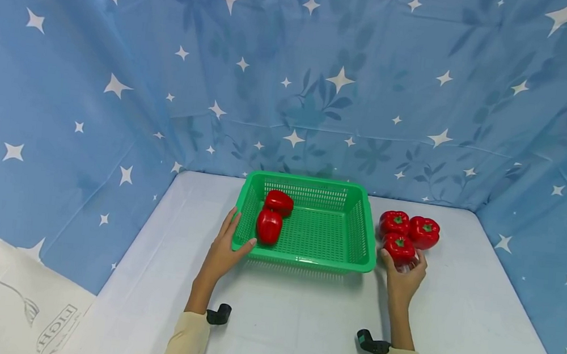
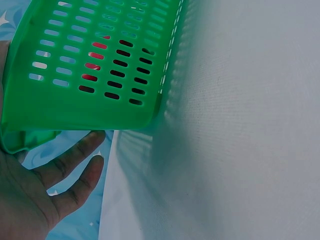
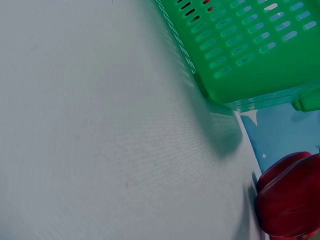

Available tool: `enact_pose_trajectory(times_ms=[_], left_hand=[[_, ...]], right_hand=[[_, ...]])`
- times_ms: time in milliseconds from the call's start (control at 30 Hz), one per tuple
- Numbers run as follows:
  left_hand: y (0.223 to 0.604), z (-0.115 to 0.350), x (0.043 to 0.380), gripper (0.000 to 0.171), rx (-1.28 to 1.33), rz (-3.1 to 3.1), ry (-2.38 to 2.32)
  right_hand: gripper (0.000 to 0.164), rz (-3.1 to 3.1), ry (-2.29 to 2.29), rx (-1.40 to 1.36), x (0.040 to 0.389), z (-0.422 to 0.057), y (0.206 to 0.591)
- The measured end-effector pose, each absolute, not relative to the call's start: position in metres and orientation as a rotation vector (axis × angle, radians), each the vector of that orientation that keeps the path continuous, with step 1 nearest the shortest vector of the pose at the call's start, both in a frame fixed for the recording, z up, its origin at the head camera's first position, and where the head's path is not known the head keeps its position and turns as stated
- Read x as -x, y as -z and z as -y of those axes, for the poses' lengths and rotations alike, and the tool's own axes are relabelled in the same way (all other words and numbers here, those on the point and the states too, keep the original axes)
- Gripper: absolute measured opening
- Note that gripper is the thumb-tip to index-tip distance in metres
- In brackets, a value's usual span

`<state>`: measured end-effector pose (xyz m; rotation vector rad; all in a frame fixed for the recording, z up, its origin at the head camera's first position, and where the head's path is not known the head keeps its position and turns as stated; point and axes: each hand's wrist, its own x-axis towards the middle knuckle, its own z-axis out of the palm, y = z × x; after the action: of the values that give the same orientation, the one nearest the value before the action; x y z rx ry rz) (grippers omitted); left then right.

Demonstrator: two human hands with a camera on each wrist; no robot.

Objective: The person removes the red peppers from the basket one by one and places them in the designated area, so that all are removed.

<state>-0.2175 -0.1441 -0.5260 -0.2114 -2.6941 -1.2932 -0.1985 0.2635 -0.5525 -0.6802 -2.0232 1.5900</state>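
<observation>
A green plastic basket (image 1: 313, 262) stands on the table, with two red bell peppers (image 1: 269, 227) at its left end. My left hand (image 1: 220, 255) is at its front left corner, thumb at the front rim and fingers spread along the left side. In the left wrist view the fingers (image 2: 75, 195) reach out fairly straight beside the basket wall. Right of the basket, three red peppers sit in a cluster. My right hand (image 1: 405, 280) holds the nearest bell pepper (image 1: 400, 247) between thumb and fingers. In the right wrist view, a pepper (image 3: 292, 200) shows at the lower right; the right hand is out of sight there.
Behind the held pepper, two more red bell peppers (image 1: 424, 231) sit close together on the white table (image 1: 295, 320). A blue star-patterned curtain (image 1: 292, 86) closes off the back and sides. Each wrist carries a small black camera (image 1: 372, 343).
</observation>
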Motion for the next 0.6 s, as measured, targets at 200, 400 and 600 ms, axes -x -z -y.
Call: enact_pose_trajectory(times_ms=[200, 400, 600], left_hand=[[0.5277, 0.1448, 0.2178, 0.088, 0.221, 2.684, 1.291], [0.5271, 0.1444, 0.2177, 0.087, 0.230, 2.676, 1.282], [0.5271, 0.1445, 0.2167, 0.088, 0.223, 2.674, 1.293]], right_hand=[[0.094, 2.019, -1.599, 0.694, 0.1963, -0.2635, 0.5515], [0.094, 2.008, -1.609, 0.717, 0.1947, -0.2633, 0.5473], [0.094, 2.005, -1.597, 0.740, 0.1922, -0.2632, 0.5429]])
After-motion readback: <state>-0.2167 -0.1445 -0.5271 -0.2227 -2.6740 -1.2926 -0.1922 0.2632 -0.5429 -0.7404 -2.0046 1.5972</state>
